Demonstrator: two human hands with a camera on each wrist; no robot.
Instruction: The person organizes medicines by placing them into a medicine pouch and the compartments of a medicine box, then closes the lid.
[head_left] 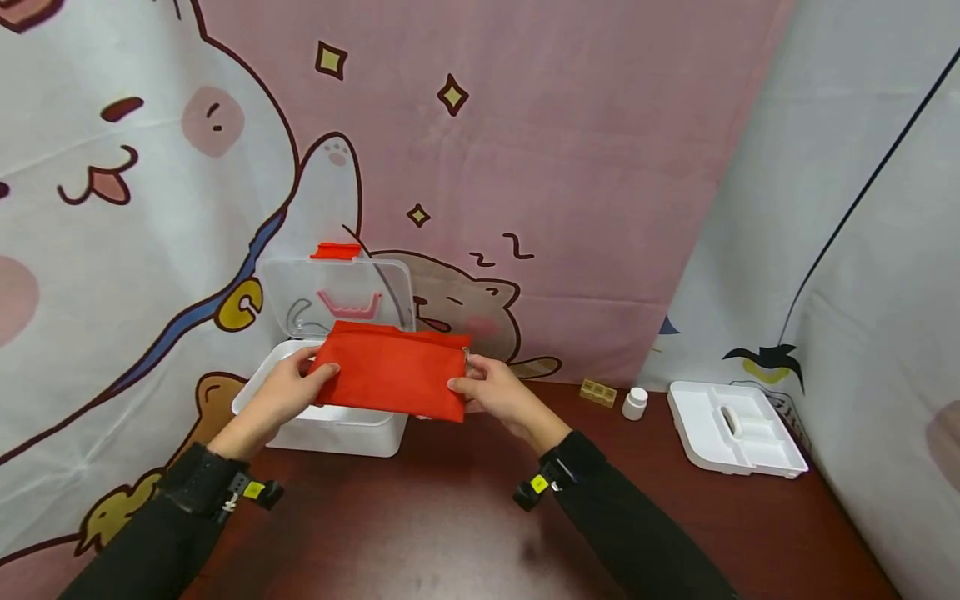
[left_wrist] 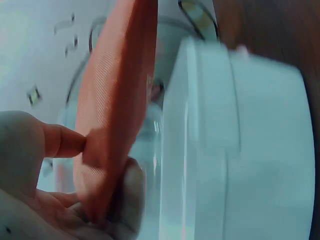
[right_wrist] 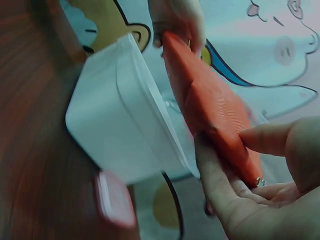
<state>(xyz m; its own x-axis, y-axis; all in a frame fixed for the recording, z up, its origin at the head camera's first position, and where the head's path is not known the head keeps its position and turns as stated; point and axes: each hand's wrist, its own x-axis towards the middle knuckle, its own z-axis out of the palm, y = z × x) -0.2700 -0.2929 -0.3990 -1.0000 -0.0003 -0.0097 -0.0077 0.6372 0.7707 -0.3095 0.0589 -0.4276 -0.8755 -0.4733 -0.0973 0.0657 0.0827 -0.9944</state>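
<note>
An orange-red fabric pouch (head_left: 393, 371) is held level between both hands above a white storage box (head_left: 341, 437). My left hand (head_left: 288, 390) pinches its left end, thumb on the near face and fingers behind, as the left wrist view also shows on the pouch (left_wrist: 117, 75). At the other end my right hand (head_left: 501, 393) grips the corner, close to a small metal zipper pull (right_wrist: 259, 181). The box's clear lid (head_left: 300, 287) stands raised at the back, with a pink handle (head_left: 350, 310) and an orange latch (head_left: 336, 251). Most of the box's inside is hidden by the pouch.
To the right on the brown table (head_left: 450, 533) are a small yellow compartment case (head_left: 597, 393), a white bottle (head_left: 635, 404) and a white divided tray (head_left: 708, 446). A pink-and-white item (right_wrist: 116, 200) lies beside the box. A printed cloth (head_left: 585, 208) hangs behind.
</note>
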